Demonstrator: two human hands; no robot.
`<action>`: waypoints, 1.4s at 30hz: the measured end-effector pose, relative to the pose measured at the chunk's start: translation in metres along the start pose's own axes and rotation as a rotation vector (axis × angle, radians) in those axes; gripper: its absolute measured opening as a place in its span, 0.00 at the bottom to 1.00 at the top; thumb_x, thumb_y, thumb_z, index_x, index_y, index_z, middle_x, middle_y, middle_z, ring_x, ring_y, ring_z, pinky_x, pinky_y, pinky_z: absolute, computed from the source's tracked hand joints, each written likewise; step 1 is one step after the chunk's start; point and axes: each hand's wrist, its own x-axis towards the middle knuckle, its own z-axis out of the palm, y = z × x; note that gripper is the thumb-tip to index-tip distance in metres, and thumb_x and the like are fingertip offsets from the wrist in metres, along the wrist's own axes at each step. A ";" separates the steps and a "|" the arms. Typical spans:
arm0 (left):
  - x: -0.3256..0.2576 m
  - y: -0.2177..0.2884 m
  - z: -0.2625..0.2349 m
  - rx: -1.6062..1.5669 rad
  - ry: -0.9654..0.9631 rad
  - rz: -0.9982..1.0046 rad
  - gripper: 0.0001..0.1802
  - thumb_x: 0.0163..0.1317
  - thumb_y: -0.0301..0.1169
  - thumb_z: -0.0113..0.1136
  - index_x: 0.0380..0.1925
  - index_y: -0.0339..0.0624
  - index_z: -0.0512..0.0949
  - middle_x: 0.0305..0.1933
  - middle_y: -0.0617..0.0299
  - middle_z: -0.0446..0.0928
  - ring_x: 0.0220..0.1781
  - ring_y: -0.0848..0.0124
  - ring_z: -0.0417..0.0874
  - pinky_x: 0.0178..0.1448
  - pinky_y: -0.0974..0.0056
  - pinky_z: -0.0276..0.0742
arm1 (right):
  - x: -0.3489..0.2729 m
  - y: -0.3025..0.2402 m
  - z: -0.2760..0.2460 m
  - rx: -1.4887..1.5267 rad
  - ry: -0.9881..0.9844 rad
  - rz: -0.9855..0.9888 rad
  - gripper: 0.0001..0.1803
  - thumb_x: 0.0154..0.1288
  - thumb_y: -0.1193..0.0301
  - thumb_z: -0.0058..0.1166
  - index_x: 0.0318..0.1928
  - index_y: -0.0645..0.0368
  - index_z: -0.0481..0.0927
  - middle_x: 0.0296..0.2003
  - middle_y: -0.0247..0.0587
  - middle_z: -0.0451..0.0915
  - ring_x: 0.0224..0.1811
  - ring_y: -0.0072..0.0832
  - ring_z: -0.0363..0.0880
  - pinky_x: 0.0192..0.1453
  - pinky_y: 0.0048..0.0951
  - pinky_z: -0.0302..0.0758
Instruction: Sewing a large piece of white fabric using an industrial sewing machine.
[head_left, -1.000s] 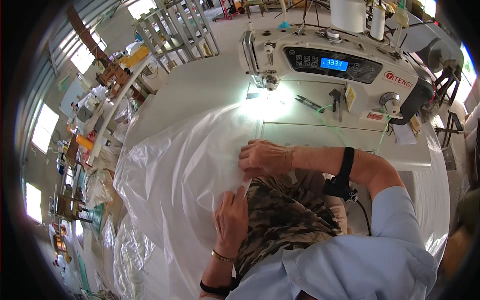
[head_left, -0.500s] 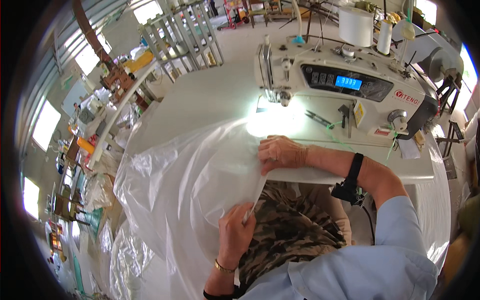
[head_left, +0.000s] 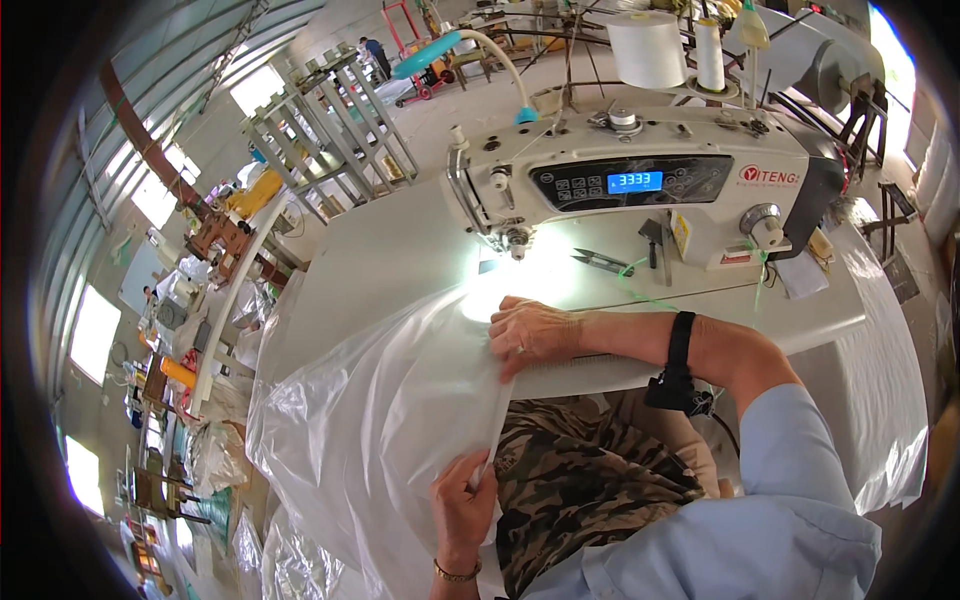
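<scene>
A white sewing table [head_left: 400, 250] in a workshop fills the frame's middle, the clear plastic sheet [head_left: 370, 420] drooping off it lower left, its edge apparently not yet under the sewing machine [head_left: 640, 180] needle. The right hand [head_left: 535, 335] lies flat, fingers spread, pressing the sheet's folded edge at centre; the left hand [head_left: 462, 510], bottom centre, pinches that edge.

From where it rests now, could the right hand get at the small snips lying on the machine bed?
Probably yes. The right hand lies flat on the clear plastic sheet at the table edge, and the snips lie on bare white bed just beyond it, with nothing between them. It would have to let go of the sheet.
</scene>
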 end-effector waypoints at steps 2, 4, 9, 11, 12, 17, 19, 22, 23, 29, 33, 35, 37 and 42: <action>0.001 -0.003 0.001 -0.003 0.025 -0.002 0.10 0.52 0.19 0.62 0.37 0.32 0.82 0.27 0.56 0.79 0.16 0.78 0.66 0.22 0.70 0.61 | -0.002 0.004 0.002 0.015 -0.011 0.008 0.21 0.55 0.51 0.61 0.22 0.54 0.72 0.25 0.33 0.73 0.38 0.32 0.74 0.48 0.36 0.66; 0.001 -0.006 -0.001 -0.003 0.020 -0.003 0.10 0.52 0.19 0.62 0.37 0.32 0.82 0.26 0.57 0.79 0.17 0.79 0.65 0.22 0.70 0.60 | -0.001 0.005 0.003 0.024 -0.002 0.020 0.21 0.55 0.51 0.61 0.22 0.54 0.73 0.26 0.33 0.73 0.38 0.32 0.74 0.49 0.36 0.66; 0.002 -0.005 0.001 -0.038 0.015 -0.068 0.10 0.53 0.19 0.62 0.37 0.32 0.83 0.25 0.68 0.77 0.20 0.85 0.63 0.23 0.74 0.57 | -0.003 0.013 0.003 0.070 0.017 0.044 0.20 0.55 0.52 0.61 0.23 0.55 0.73 0.26 0.33 0.74 0.39 0.33 0.74 0.50 0.36 0.68; 0.000 -0.008 0.000 -0.049 0.026 -0.070 0.10 0.53 0.19 0.62 0.37 0.32 0.83 0.26 0.68 0.77 0.21 0.85 0.63 0.23 0.74 0.57 | -0.002 0.015 0.001 0.071 0.003 0.057 0.21 0.55 0.51 0.60 0.24 0.55 0.73 0.26 0.32 0.74 0.39 0.33 0.74 0.50 0.36 0.68; 0.001 -0.008 0.001 -0.048 0.021 -0.068 0.10 0.53 0.19 0.62 0.37 0.32 0.83 0.26 0.68 0.77 0.21 0.85 0.63 0.23 0.74 0.57 | -0.002 0.018 0.001 0.071 0.006 0.062 0.21 0.55 0.51 0.60 0.24 0.55 0.73 0.26 0.32 0.74 0.39 0.33 0.74 0.50 0.36 0.68; 0.003 -0.004 -0.001 -0.017 0.001 -0.061 0.10 0.54 0.18 0.61 0.37 0.32 0.82 0.26 0.68 0.77 0.21 0.85 0.63 0.23 0.74 0.56 | -0.002 0.031 -0.001 -0.020 0.002 0.066 0.23 0.53 0.47 0.60 0.24 0.54 0.73 0.27 0.33 0.75 0.39 0.32 0.75 0.51 0.36 0.67; 0.002 -0.005 0.000 -0.029 0.004 -0.068 0.10 0.54 0.19 0.61 0.37 0.32 0.82 0.25 0.68 0.76 0.21 0.85 0.63 0.23 0.74 0.56 | -0.001 0.034 -0.003 -0.029 0.009 0.069 0.23 0.53 0.47 0.60 0.24 0.53 0.72 0.27 0.32 0.74 0.39 0.31 0.74 0.51 0.35 0.66; 0.002 -0.007 0.002 -0.034 0.007 -0.064 0.10 0.54 0.19 0.61 0.37 0.32 0.82 0.25 0.68 0.76 0.21 0.85 0.62 0.24 0.74 0.56 | -0.004 0.040 -0.005 -0.033 0.022 0.078 0.22 0.53 0.47 0.60 0.24 0.52 0.71 0.27 0.30 0.74 0.39 0.30 0.73 0.51 0.34 0.65; 0.003 -0.008 0.002 -0.028 0.007 -0.053 0.10 0.54 0.19 0.61 0.37 0.32 0.82 0.25 0.68 0.76 0.21 0.85 0.62 0.24 0.74 0.55 | -0.006 0.043 -0.006 -0.029 0.028 0.085 0.22 0.53 0.47 0.60 0.25 0.52 0.71 0.27 0.30 0.74 0.39 0.30 0.73 0.51 0.34 0.65; -0.004 -0.010 0.006 -0.036 0.000 -0.063 0.09 0.54 0.19 0.60 0.36 0.32 0.82 0.26 0.67 0.76 0.21 0.83 0.63 0.24 0.73 0.57 | -0.006 0.038 -0.015 -0.117 -0.029 0.188 0.22 0.56 0.48 0.59 0.28 0.55 0.74 0.31 0.34 0.76 0.45 0.32 0.75 0.60 0.42 0.67; -0.005 -0.004 0.016 0.034 -0.011 0.103 0.10 0.52 0.19 0.60 0.36 0.34 0.82 0.27 0.60 0.78 0.21 0.75 0.69 0.26 0.70 0.62 | -0.008 0.036 -0.016 -0.199 -0.040 0.183 0.22 0.57 0.48 0.58 0.31 0.56 0.75 0.33 0.36 0.76 0.47 0.33 0.75 0.60 0.41 0.68; -0.005 -0.007 0.024 0.112 -0.030 0.302 0.11 0.49 0.19 0.61 0.35 0.36 0.82 0.28 0.54 0.80 0.22 0.62 0.78 0.28 0.63 0.73 | -0.009 0.036 -0.014 -0.283 0.011 0.177 0.23 0.59 0.49 0.57 0.35 0.59 0.77 0.36 0.40 0.76 0.49 0.34 0.75 0.58 0.39 0.71; -0.008 0.003 0.029 0.091 -0.120 0.091 0.11 0.48 0.20 0.59 0.34 0.36 0.82 0.31 0.51 0.81 0.29 0.58 0.81 0.35 0.62 0.74 | -0.012 0.026 -0.007 -0.368 0.036 0.243 0.24 0.59 0.49 0.56 0.37 0.60 0.77 0.37 0.41 0.76 0.49 0.35 0.74 0.57 0.37 0.71; -0.004 -0.006 0.037 0.132 -0.119 0.228 0.10 0.48 0.20 0.58 0.32 0.37 0.81 0.32 0.51 0.81 0.32 0.53 0.82 0.37 0.59 0.77 | -0.019 -0.010 0.007 -0.464 0.082 0.520 0.26 0.62 0.49 0.54 0.43 0.63 0.78 0.44 0.45 0.76 0.52 0.36 0.74 0.56 0.37 0.71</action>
